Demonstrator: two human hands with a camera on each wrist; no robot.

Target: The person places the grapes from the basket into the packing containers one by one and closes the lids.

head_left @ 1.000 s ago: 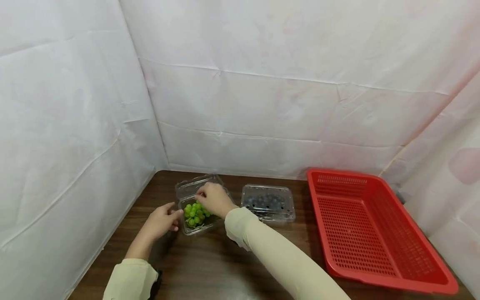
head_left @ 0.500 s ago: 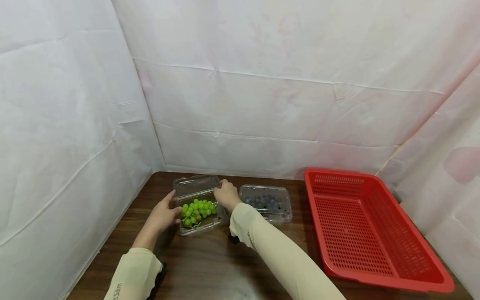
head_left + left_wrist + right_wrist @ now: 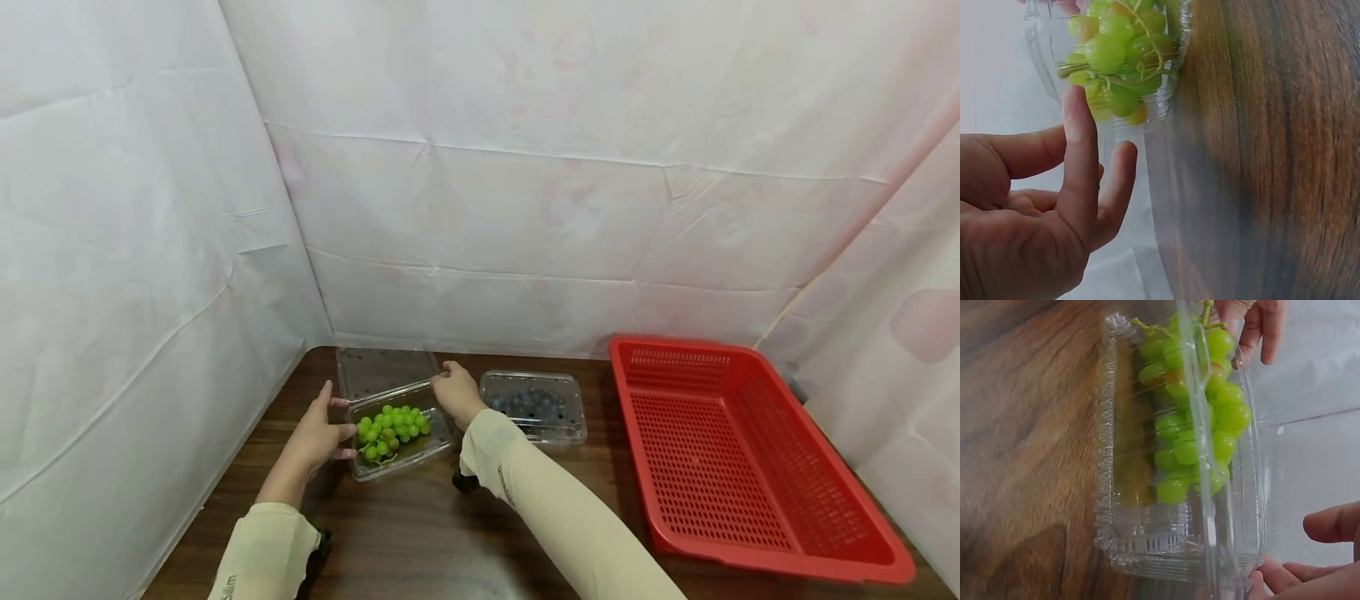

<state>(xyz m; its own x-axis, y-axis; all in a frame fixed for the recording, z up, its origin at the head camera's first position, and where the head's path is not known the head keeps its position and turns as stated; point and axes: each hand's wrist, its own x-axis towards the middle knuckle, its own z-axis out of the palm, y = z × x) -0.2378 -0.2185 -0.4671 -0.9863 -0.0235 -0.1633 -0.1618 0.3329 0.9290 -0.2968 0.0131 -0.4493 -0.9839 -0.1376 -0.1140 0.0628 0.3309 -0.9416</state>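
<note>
Green grapes (image 3: 392,433) lie in a clear plastic clamshell box (image 3: 401,467), whose lid (image 3: 382,371) is folded back toward the wall. My left hand (image 3: 318,433) is at the box's left side, with its fingers spread. In the left wrist view, some of its fingers (image 3: 1079,150) stand apart from the wall; whether others touch it is hard to tell. My right hand (image 3: 457,393) is at the back right corner. In the right wrist view its lower fingertips (image 3: 1272,575) touch that corner, with the thumb held away from the box.
A second clear box (image 3: 534,408) of dark fruit stands just right of the first, its lid down. Farther right is a large red plastic basket (image 3: 637,467). White sheeting (image 3: 480,208) bounds the brown wooden table (image 3: 405,533) at the back and sides.
My right hand has gone from over the grapes to the box's back right corner. The lid has tipped farther back. The box has shifted slightly toward me.
</note>
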